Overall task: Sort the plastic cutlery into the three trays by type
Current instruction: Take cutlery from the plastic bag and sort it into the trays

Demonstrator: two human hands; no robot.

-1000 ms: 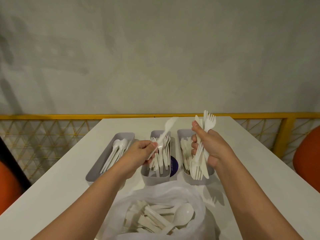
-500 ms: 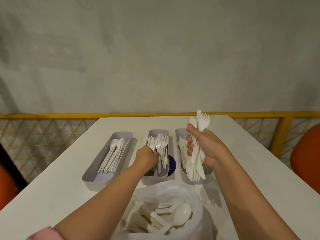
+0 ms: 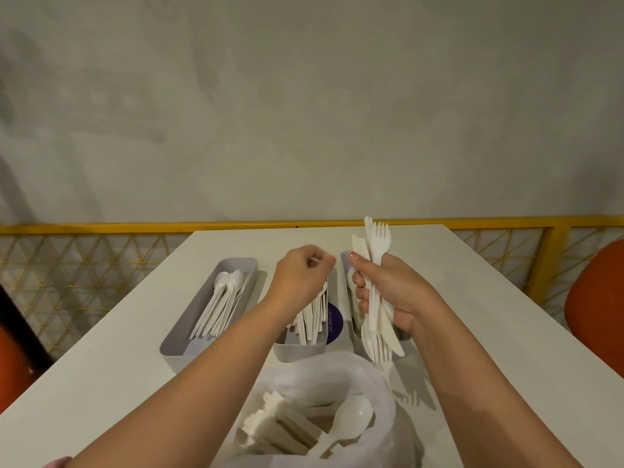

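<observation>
The left hand (image 3: 302, 276) hovers over the far half of the middle tray (image 3: 300, 351), which holds forks (image 3: 312, 324) lying with their long axes running away from the person, parallel to the tray's walls. Its fingers (image 3: 326, 260) are curled inward toward the thumb; a thin pale sliver shows between them, but whether they pinch a piece or are empty cannot be told. Just to its right, the right hand (image 3: 388, 292) stands upright above the right tray (image 3: 347, 265), its fingers wrapped firmly around a mixed bundle of cutlery (image 3: 374, 298), fork heads and a knife tip poking out above and tines and a blade below, so the bundle's long axis is near vertical. The bundle lies close to the right of the left fingers, almost touching, and the left hand is the free one nearer the trays, so the next piece is probably plucked from it sideways. The left tray (image 3: 182, 336) holds 1 sheaf of spoons (image 3: 223, 305), well clear of both hands. Near the person, on the white table (image 3: 111, 373), an open plastic bag (image 3: 378, 383) holds more unsorted pieces, so the sorting seems far from finished.
</observation>
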